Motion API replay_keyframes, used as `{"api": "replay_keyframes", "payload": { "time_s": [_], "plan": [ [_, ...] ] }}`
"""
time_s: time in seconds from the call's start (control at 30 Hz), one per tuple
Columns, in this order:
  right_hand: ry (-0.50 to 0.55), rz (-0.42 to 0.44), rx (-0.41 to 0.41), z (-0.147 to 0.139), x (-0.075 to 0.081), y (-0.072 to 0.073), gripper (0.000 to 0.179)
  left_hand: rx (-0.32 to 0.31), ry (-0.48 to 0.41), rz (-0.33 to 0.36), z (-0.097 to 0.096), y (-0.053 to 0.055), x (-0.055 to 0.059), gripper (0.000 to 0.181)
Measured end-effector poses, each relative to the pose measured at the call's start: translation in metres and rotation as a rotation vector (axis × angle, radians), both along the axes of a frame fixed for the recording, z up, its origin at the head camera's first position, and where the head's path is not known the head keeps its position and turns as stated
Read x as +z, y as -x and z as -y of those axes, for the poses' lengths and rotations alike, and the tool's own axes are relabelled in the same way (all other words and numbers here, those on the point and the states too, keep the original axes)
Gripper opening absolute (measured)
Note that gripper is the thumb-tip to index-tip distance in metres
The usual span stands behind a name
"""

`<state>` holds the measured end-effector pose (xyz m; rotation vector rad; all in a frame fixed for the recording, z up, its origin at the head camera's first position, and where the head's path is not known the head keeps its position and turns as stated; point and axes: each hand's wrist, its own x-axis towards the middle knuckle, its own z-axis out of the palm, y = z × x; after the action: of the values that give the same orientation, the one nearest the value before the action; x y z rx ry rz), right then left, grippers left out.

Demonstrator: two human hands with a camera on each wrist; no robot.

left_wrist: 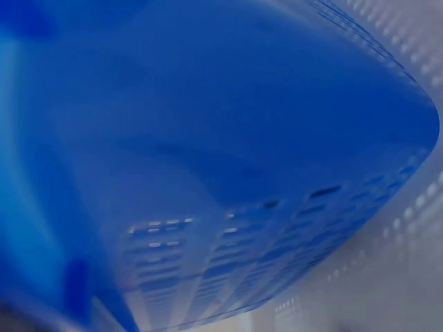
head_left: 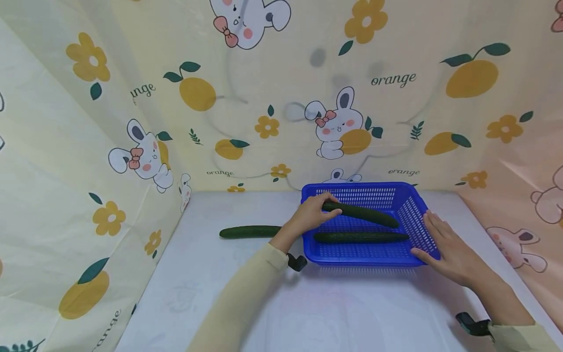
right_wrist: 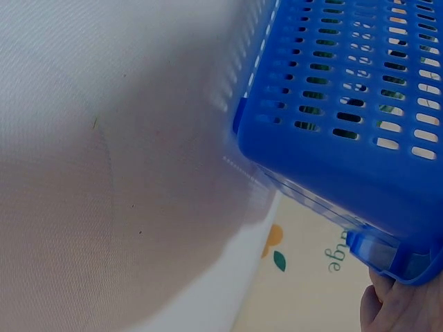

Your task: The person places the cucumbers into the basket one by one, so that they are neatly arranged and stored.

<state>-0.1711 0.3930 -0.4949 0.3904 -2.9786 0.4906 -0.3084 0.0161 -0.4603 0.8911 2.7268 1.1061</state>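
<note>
A dark green cucumber (head_left: 360, 214) slants across the blue plastic basket (head_left: 365, 261), its left end pinched between the thumb and fingers of my left hand (head_left: 311, 213). Below it, a second cucumber (head_left: 360, 237) lies lengthwise on the basket's floor. Left of the basket, another cucumber (head_left: 248, 231) rests on the table, its right end hidden behind my left wrist. My right hand (head_left: 450, 252) touches the basket's right rim with fairly straight fingers, the thumb lying over the front corner. In the right wrist view, part of that hand (right_wrist: 405, 304) shows beside the rim.
The white table (head_left: 281, 303) ends at a hanging cloth (head_left: 264, 63) printed with rabbits and oranges, which also runs along both sides. Slotted basket walls (left_wrist: 242, 138) fill most of the left wrist view. A dark strap piece (head_left: 296, 262) sits at my left wrist.
</note>
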Motion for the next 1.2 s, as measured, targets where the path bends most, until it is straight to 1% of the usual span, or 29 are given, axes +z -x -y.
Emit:
{"api": "replay_keyframes", "payload": {
  "time_s": [0.17,0.33,0.43,0.53,0.6,0.7,0.83,0.9,0.97,1.0,1.13,1.2],
  "plan": [
    [0.002,0.002,0.002,0.000,0.000,0.000,0.106,-0.010,0.028,0.002,-0.010,0.002,-0.003,0.035],
    [-0.001,0.005,-0.004,0.001,-0.001,0.000,0.107,-0.026,0.043,0.011,-0.017,0.004,-0.009,0.035],
    [-0.001,0.003,-0.002,0.001,-0.001,0.001,0.107,-0.031,0.050,0.023,-0.020,0.005,-0.014,0.035],
    [-0.003,0.004,-0.002,0.000,-0.001,0.002,0.107,-0.027,0.076,0.027,-0.021,0.006,-0.016,0.032],
    [-0.005,0.006,-0.001,-0.001,-0.001,0.002,0.107,-0.023,0.111,0.026,-0.021,0.006,-0.016,0.031],
    [-0.004,0.007,0.001,-0.002,-0.002,0.003,0.107,-0.018,0.199,0.010,-0.022,0.005,-0.016,0.030],
    [-0.003,0.003,0.003,-0.002,-0.001,0.002,0.106,-0.012,0.318,-0.038,-0.024,0.003,-0.016,0.031],
    [-0.002,0.004,0.003,-0.003,0.000,0.002,0.106,-0.011,0.345,-0.058,-0.025,0.001,-0.015,0.031],
    [-0.001,0.005,0.002,-0.002,0.000,0.002,0.106,-0.025,0.330,-0.057,-0.026,0.001,-0.016,0.030],
    [0.001,0.008,0.002,-0.002,0.001,0.001,0.106,-0.033,0.306,-0.049,-0.025,0.001,-0.015,0.030],
    [0.000,0.019,-0.001,-0.001,0.001,0.001,0.106,-0.081,0.170,0.015,-0.018,-0.001,-0.010,0.029],
    [-0.001,0.019,-0.001,-0.001,0.001,0.001,0.106,-0.099,0.116,0.025,-0.011,0.000,-0.005,0.029]
  ]
}}
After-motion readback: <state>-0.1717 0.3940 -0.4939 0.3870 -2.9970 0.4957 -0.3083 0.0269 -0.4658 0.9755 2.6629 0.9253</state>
